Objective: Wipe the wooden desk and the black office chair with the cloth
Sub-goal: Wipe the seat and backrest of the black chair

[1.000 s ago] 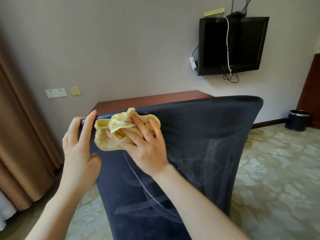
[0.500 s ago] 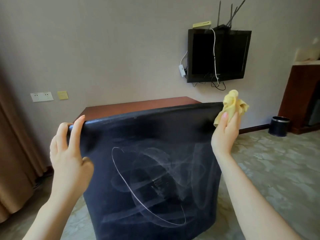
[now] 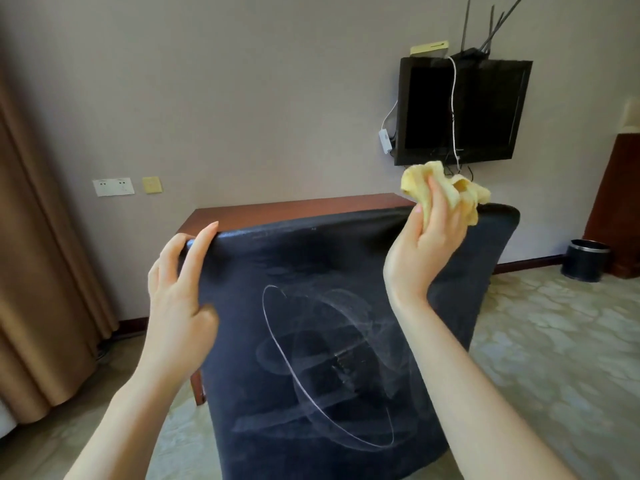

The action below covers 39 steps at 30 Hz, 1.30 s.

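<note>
The left hand [image 3: 176, 292] is set on the top left corner of the chair [image 3: 329, 358]. Its forefinger is laid nearly straight up to the top edge, the other fingers are curled round the corner, and the thumb is pressed against the near face of the backrest. The cloth [image 3: 446, 188], yellow and bunched into a loose wad, is gripped by the right hand [image 3: 422, 251], with the fingers curled round it and the palm turned towards the camera. The right hand is raised at the top right edge of the backrest. The cloth's lower folds are seen against that edge, but whether it is touched cannot be told.

Between the two hands and below them, the dark backrest is marked with pale smears and a thin oval line. Just beyond the hands, behind the chair's top edge, the reddish-brown top of the desk [image 3: 294, 211] is seen against the wall. A black screen [image 3: 460, 112] is mounted on the wall above the right hand, and a dark bin [image 3: 587, 259] is placed on the floor well to the right of it. A curtain [image 3: 34, 271] is hung to the left of the left hand.
</note>
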Each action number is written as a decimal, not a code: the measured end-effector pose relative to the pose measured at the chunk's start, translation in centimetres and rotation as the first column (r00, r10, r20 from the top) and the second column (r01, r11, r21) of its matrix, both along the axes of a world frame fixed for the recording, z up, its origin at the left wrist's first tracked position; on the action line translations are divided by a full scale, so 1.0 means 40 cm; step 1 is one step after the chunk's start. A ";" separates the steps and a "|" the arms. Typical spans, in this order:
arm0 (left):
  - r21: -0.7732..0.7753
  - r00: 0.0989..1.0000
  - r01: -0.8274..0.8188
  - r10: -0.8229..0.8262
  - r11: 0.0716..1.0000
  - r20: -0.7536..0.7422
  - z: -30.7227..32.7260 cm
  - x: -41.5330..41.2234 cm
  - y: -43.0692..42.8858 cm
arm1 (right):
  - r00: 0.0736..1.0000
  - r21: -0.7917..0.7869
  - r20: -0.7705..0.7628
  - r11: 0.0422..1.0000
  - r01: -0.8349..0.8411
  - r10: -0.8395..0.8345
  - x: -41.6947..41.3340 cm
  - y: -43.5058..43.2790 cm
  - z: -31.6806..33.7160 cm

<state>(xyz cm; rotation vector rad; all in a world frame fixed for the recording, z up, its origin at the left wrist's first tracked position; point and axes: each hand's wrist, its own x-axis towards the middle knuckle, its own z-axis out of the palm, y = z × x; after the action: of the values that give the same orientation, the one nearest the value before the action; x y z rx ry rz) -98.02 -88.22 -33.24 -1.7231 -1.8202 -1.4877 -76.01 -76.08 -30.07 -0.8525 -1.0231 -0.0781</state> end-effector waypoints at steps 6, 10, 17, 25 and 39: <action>0.006 1.000 0.002 -0.002 1.000 -0.001 -0.010 -0.011 -0.002 | 0.972 0.065 0.233 0.998 0.018 -0.032 -0.156 -0.084 -0.023; 0.012 1.000 -0.012 0.012 1.000 -0.016 -0.012 -0.026 -0.001 | 0.929 0.099 0.367 0.995 0.020 -0.055 -0.233 -0.121 -0.029; -0.001 0.999 -0.020 0.020 1.000 -0.037 -0.007 -0.056 -0.001 | 0.715 0.339 0.658 0.941 -0.003 -0.235 -0.302 -0.112 -0.061; -0.056 0.998 -0.027 0.024 0.998 -0.056 0.015 -0.068 -0.008 | 0.077 0.519 0.848 0.789 -0.329 -0.525 -0.046 0.010 -0.105; -0.025 0.991 -0.045 0.041 0.999 -0.130 -0.009 -0.086 0.005 | 0.039 0.503 0.864 0.861 -0.070 -0.502 0.233 0.061 -0.099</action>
<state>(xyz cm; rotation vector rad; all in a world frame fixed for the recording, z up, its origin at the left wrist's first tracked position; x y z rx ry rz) -101.45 -88.02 -33.59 -1.7386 -1.8077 -1.3073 -66.68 -73.63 -34.03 -0.4146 -2.0921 -1.3694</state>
